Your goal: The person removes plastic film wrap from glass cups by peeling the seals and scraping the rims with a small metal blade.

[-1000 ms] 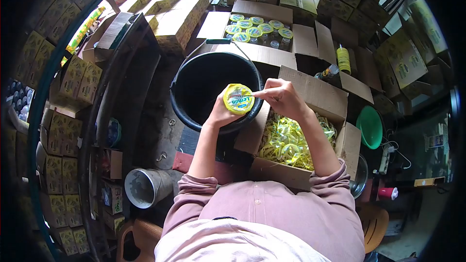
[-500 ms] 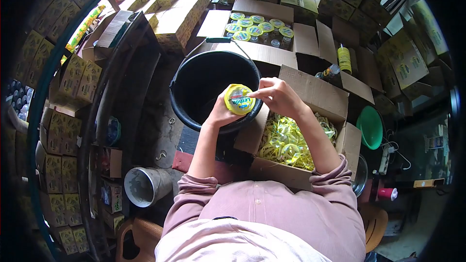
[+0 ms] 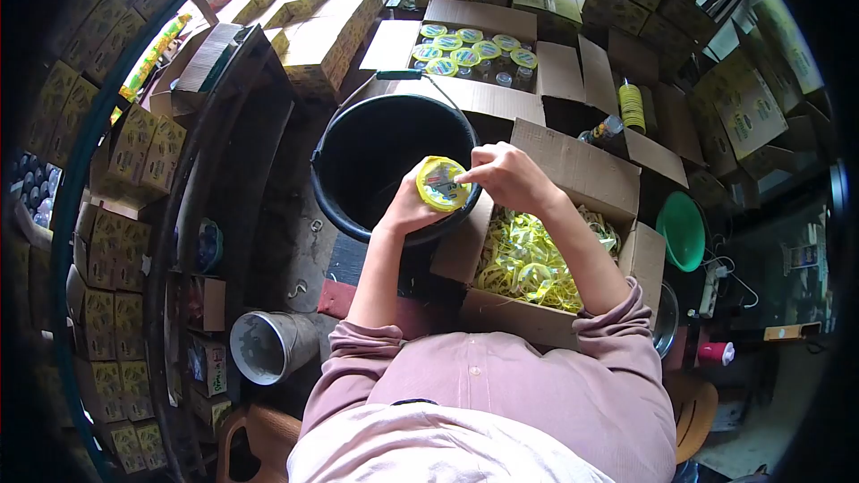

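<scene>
My left hand [image 3: 410, 206] is wrapped round a round container with a yellow printed lid [image 3: 443, 183], held over the front right rim of a black bucket [image 3: 322, 188]. My right hand [image 3: 503, 172] has its fingers pinched together at the lid's right edge; whether something thin is between them is too small to tell. Below my right forearm, an open cardboard box [image 3: 573, 161] holds a heap of yellow plastic strips [image 3: 528, 259]. Behind the bucket, another open box [image 3: 479, 13] holds several yellow-lidded containers [image 3: 465, 56] and clear bottles.
A green bowl [image 3: 682, 231] lies at the right, near a white cable. A stack of yellow lids [image 3: 632, 107] stands in a box at the upper right. A grey pail [image 3: 273, 347] is at the lower left. Stacked cartons [image 3: 327, 40] stand on both sides.
The printed lid has turned slightly in my left hand. My right fingers have shifted a little left over its edge.
</scene>
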Demonstrator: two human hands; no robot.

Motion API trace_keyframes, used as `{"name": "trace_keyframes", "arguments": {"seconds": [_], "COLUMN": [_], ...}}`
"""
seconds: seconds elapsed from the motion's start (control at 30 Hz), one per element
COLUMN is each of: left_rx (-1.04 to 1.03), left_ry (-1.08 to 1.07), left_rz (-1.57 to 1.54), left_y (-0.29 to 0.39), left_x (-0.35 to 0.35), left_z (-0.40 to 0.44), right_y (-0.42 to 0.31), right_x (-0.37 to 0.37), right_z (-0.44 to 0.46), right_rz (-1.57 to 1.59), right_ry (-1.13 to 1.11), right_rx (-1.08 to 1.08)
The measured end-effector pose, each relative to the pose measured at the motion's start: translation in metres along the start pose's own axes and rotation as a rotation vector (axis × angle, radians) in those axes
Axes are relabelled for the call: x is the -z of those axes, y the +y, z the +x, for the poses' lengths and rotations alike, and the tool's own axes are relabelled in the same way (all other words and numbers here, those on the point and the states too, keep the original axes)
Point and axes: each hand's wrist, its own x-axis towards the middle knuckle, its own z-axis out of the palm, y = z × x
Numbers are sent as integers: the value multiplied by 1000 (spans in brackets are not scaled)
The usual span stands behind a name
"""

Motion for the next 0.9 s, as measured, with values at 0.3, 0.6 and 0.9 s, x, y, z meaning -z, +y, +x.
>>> {"name": "trace_keyframes", "arguments": {"seconds": [0.3, 0.6, 0.9], "left_rx": [-14, 242, 483], "left_ry": [29, 186, -119], "left_rz": [19, 608, 1089], "left_y": [-4, -26, -28], "left_x": [-1, -4, -8], "left_z": [1, -6, -7], "right_y": [16, -31, -91], "right_x": [17, 10, -41], "right_z": [-23, -105, -178], "right_rz": [77, 213, 616], "right_ry": [92, 516, 808], "right_rx": [-106, -549, -894]}}
